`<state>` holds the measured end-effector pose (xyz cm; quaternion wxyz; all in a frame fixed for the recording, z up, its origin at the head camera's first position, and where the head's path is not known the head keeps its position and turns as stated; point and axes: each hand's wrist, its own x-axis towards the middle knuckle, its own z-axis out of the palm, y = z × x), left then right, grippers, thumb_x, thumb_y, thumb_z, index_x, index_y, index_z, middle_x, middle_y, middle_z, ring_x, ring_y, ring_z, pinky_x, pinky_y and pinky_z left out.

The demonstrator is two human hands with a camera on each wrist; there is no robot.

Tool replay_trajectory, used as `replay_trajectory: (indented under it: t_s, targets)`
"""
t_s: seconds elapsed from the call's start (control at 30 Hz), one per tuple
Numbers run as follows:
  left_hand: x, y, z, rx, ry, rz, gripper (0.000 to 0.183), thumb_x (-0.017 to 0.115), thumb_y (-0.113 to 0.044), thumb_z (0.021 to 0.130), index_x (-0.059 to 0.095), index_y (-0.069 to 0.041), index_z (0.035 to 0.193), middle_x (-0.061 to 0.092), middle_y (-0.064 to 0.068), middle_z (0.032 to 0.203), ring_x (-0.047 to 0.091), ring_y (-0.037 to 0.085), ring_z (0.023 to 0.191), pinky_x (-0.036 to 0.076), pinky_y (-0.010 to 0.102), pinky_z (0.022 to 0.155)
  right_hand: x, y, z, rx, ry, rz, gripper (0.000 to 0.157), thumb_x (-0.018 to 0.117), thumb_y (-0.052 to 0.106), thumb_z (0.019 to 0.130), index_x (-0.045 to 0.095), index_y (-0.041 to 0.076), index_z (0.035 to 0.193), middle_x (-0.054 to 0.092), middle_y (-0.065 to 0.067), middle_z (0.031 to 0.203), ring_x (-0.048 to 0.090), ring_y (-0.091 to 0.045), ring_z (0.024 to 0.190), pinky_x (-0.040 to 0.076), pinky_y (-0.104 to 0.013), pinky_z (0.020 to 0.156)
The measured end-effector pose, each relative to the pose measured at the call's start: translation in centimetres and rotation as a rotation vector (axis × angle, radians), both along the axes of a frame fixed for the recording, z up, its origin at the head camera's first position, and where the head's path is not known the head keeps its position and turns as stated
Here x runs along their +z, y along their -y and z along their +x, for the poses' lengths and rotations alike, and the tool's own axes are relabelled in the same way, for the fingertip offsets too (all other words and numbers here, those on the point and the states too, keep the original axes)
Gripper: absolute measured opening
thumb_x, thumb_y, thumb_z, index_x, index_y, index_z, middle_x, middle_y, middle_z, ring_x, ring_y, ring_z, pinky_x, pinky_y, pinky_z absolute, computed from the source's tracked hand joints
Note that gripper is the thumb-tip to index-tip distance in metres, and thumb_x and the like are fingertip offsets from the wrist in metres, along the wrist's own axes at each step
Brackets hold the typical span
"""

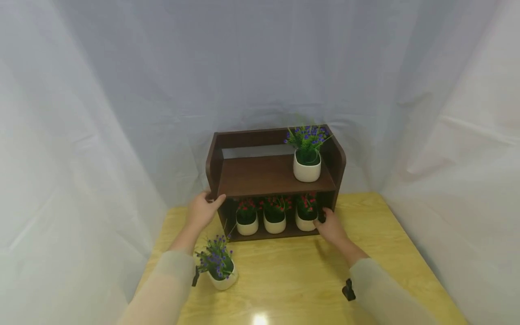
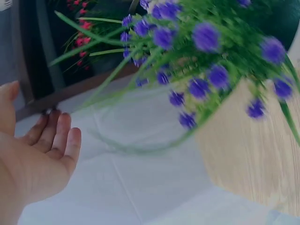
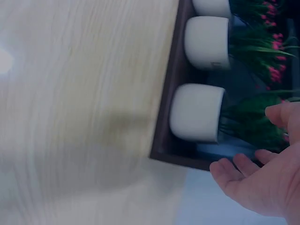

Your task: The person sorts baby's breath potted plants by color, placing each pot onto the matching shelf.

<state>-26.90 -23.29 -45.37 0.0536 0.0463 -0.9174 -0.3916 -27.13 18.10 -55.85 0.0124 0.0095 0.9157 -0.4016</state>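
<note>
A dark brown two-tier wooden shelf (image 1: 260, 174) stands on the table. My left hand (image 1: 201, 211) grips its left side panel, thumb at the front edge and fingers on the outer face; the left wrist view shows this hand (image 2: 40, 157) against the panel. At the right panel, my right hand (image 1: 332, 226) holds the lower part, its thumb on the inner side near a white pot (image 3: 197, 112). In the right wrist view, the fingers of that hand (image 3: 267, 178) lie along the outer side. A purple-flowered potted plant (image 1: 307, 164) sits on the upper tier's right.
Three red-flowered plants in white pots (image 1: 274, 222) line the lower tier. Another purple-flowered potted plant (image 1: 222, 275) stands on the wooden table (image 1: 284, 280), beside my left forearm. White curtains (image 1: 260, 67) hang behind and at both sides.
</note>
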Motion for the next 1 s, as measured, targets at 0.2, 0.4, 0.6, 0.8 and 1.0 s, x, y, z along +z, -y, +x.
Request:
replay_trajectory:
  t_s: [0.2, 0.4, 0.6, 0.8, 1.0]
  targets:
    - [0.2, 2.4, 3.0, -0.008, 0.004, 0.035, 0.061, 0.063, -0.042, 0.109, 0.057, 0.005, 0.147, 0.065, 0.029, 0.147, 0.064, 0.047, 0.136, 0.055, 0.058, 0.115, 2.5, -1.8, 0.3, 0.028, -0.028, 0.031, 0.056, 0.056, 0.027, 0.110, 0.046, -0.011, 0.151, 0.058, -0.037, 0.148, 0.059, -0.053, 0.136, 0.053, -0.065, 0.113]
    - [-0.8, 4.1, 6.7, 0.014, 0.055, 0.053, 0.052, 0.053, -0.029, 0.112, 0.051, 0.004, 0.153, 0.060, 0.029, 0.153, 0.062, 0.047, 0.139, 0.055, 0.059, 0.116, 4.8, -3.6, 0.0, -0.012, -0.083, 0.018, 0.058, 0.055, 0.040, 0.112, 0.051, -0.010, 0.143, 0.063, -0.034, 0.141, 0.065, -0.048, 0.130, 0.056, -0.061, 0.109]
    - [-3.6, 4.7, 10.6, 0.107, 0.129, 0.186, 0.054, 0.044, -0.026, 0.115, 0.041, 0.000, 0.162, 0.047, 0.027, 0.166, 0.054, 0.048, 0.146, 0.060, 0.055, 0.110, 7.4, -4.9, -1.0, -0.089, -0.194, -0.042, 0.060, 0.062, 0.040, 0.110, 0.049, -0.011, 0.138, 0.062, -0.035, 0.133, 0.067, -0.050, 0.124, 0.057, -0.060, 0.107]
    - [-7.1, 5.7, 13.8, 0.213, 0.181, 0.269, 0.052, 0.037, -0.019, 0.115, 0.035, -0.002, 0.164, 0.037, 0.029, 0.170, 0.050, 0.051, 0.144, 0.057, 0.027, 0.069, 9.2, -5.1, -2.9, -0.058, -0.239, -0.018, 0.072, 0.061, 0.047, 0.109, 0.049, -0.011, 0.150, 0.063, -0.035, 0.138, 0.068, -0.050, 0.126, 0.057, -0.061, 0.109]
    - [-13.2, 6.3, 17.1, 0.238, 0.262, 0.287, 0.053, 0.045, -0.009, 0.111, 0.033, 0.008, 0.160, 0.039, 0.036, 0.165, 0.048, 0.057, 0.147, 0.050, 0.069, 0.115, 9.6, -4.9, -4.3, -0.077, -0.206, 0.042, 0.072, 0.061, 0.049, 0.108, 0.055, -0.012, 0.145, 0.067, -0.035, 0.138, 0.068, -0.051, 0.125, 0.057, -0.061, 0.109]
